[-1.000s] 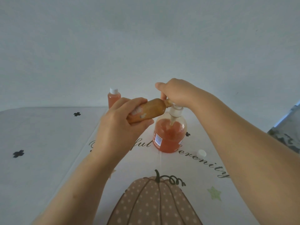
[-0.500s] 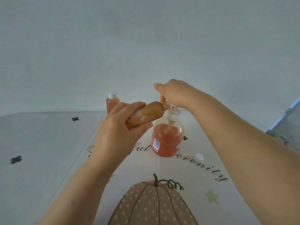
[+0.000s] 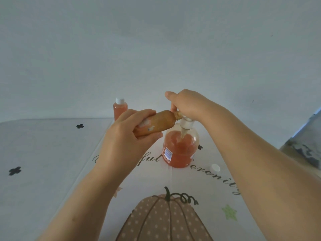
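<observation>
Nothing has shifted in 1 second: filling continues.
The left hand (image 3: 128,141) grip wraps the tilted small bottle (image 3: 161,123), mouth at the spout, 10 o'clock of the pump bottle (image 3: 180,150); the right hand (image 3: 187,105) grip curls over its pump, probably pressing.

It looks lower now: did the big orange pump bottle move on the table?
No. The pump bottle keeps its place left of the loose white cap; only the camera shifted.

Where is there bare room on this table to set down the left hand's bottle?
Free: the tablecloth left of the capped bottle, and the pumpkin print between the forearms. Crowded: around the pump bottle, where the left hand and its tilted bottle meet the right hand; the white cap lies right of it.
</observation>
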A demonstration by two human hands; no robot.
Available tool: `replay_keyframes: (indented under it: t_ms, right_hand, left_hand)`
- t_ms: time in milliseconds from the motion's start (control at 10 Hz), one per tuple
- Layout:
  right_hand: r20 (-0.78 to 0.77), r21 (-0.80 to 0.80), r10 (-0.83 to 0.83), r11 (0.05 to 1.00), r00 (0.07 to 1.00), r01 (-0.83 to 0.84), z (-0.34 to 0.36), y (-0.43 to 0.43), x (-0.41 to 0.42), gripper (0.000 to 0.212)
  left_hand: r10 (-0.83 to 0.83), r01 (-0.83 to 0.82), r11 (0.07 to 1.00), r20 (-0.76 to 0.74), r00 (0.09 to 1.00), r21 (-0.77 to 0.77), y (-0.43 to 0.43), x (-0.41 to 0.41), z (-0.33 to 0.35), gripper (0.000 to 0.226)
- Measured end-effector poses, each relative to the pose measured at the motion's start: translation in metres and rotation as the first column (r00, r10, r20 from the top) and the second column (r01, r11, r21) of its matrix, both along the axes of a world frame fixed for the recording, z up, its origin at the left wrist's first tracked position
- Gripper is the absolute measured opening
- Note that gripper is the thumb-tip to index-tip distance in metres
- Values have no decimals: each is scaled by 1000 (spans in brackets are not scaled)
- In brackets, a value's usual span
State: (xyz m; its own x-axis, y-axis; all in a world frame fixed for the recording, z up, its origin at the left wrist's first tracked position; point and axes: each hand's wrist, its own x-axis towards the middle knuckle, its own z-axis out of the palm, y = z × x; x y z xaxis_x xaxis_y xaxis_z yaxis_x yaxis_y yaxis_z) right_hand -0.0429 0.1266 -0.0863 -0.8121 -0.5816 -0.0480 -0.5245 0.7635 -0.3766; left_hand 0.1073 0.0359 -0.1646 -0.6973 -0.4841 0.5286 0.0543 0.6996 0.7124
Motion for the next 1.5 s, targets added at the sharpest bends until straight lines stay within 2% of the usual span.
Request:
replay_keyframes:
  t_ms: [200,400,700,800,1000,1300,1500]
  right_hand:
    - [-45,33,-47,998,998,48,10,-4,-8,59]
    - [-31,43,-22,999,999,23,9,-2,-5,53]
    - [-4,0,-20,1000,1000,20,-3,-2,-2,46]
    - [-34,15,8,1000,999,-8,-1,1,-6,54]
    - [-69,25,-47,998,997,49,6,-3,-12,61]
    - [-17,-15,-64,998,998,63,-7,-4,-11,57]
    - [10,-48,-78,996,997,78,-4,-3,-5,43]
  left_hand:
    - [-43,44,996,-14,999,76,4,1,1,44]
    - [-61,61,993,1,998,104,3,1,2,45]
    - [-30,28,998,41,999,61,-3,1,0,47]
    - [-38,35,997,47,998,72,-1,3,1,47]
    - [-37,36,997,14,999,66,1,3,1,43]
    - [-32,29,997,41,999,74,-3,2,0,43]
    - [-27,25,998,34,999,57,-3,2,-1,43]
